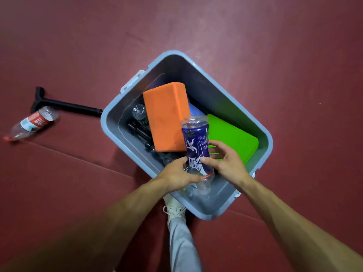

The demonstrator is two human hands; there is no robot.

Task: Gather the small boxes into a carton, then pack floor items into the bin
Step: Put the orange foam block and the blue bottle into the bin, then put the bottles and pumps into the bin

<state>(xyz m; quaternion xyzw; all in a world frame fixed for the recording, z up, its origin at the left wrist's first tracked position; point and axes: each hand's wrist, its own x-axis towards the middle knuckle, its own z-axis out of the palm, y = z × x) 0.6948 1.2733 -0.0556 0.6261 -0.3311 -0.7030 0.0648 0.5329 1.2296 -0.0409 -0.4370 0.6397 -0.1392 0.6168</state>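
A grey-blue plastic bin [261, 126] stands on the red floor. Inside lie an orange foam block [167, 114], a green block [233, 138], a clear bottle [138, 111] and some black parts [139, 132]. Over the bin's near side, my left hand [176, 175] and my right hand [225, 163] both grip a clear bottle with a blue label [196, 146], its base pointing away from me. Another clear bottle lies under it, partly hidden by my hands.
On the floor to the left of the bin lie a clear bottle with a red label [33, 122] and a black T-shaped handle [64, 105]. My white shoe [174, 209] and grey trouser leg stand against the bin's near edge.
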